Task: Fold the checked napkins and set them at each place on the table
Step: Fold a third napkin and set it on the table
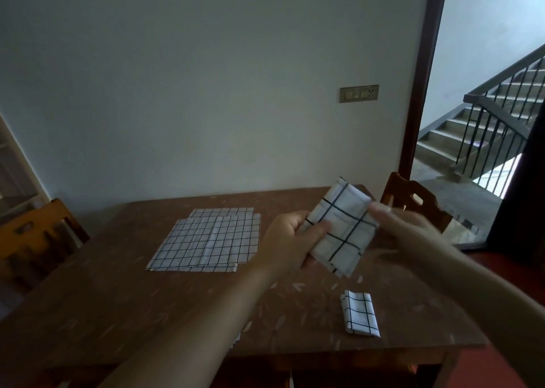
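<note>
My left hand [295, 240] grips a folded white napkin with black checks [343, 228], held in the air above the right part of the brown table [118, 299]; its thumb lies across the napkin's near face. My right hand [404, 225] is blurred just to the right of that napkin, fingers stretched toward its upper right edge; whether it touches is unclear. A second folded checked napkin [359, 314] lies on the table near the front right edge. A stack of flat unfolded checked napkins [209, 240] lies at the table's middle.
A wooden chair [413, 205] stands at the table's far right corner, another wooden chair [32, 234] at the left side. A wall runs behind the table. To the right an open doorway shows a staircase [486, 122] with a dark railing.
</note>
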`<action>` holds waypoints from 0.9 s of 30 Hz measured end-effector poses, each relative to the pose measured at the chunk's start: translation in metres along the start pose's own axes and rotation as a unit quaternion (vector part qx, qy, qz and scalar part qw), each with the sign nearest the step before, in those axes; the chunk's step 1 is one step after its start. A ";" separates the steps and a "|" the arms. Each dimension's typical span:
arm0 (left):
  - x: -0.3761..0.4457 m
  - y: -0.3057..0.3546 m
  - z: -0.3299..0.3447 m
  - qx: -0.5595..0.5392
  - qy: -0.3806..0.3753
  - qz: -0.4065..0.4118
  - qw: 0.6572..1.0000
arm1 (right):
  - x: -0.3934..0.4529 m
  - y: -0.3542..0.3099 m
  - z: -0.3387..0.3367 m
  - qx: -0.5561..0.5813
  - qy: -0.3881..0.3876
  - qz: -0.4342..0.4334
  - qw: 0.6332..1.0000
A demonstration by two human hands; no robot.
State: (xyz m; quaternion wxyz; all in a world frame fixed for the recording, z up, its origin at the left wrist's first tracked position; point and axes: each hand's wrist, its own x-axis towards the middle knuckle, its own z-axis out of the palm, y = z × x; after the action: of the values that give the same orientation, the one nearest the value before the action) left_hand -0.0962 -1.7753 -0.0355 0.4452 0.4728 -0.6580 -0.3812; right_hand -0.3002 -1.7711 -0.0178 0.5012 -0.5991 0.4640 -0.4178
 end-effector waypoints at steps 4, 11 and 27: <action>0.003 -0.015 0.007 0.028 0.105 0.024 0.994 | -0.004 0.021 0.034 0.028 -0.036 0.053 0.998; -0.014 -0.051 -0.029 -0.030 0.088 -0.056 0.994 | 0.005 0.031 0.072 -0.021 0.012 0.019 1.000; -0.177 -0.197 -0.356 -0.100 0.035 -0.190 0.976 | 0.048 0.052 0.423 -0.078 -0.089 0.054 0.991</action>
State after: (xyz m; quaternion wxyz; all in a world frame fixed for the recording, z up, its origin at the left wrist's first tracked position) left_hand 0.3247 -1.6857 -0.1459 0.4320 0.5554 -0.4985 -0.5064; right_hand 0.1123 -1.7314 -0.1300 0.5143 -0.6451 0.4804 -0.2975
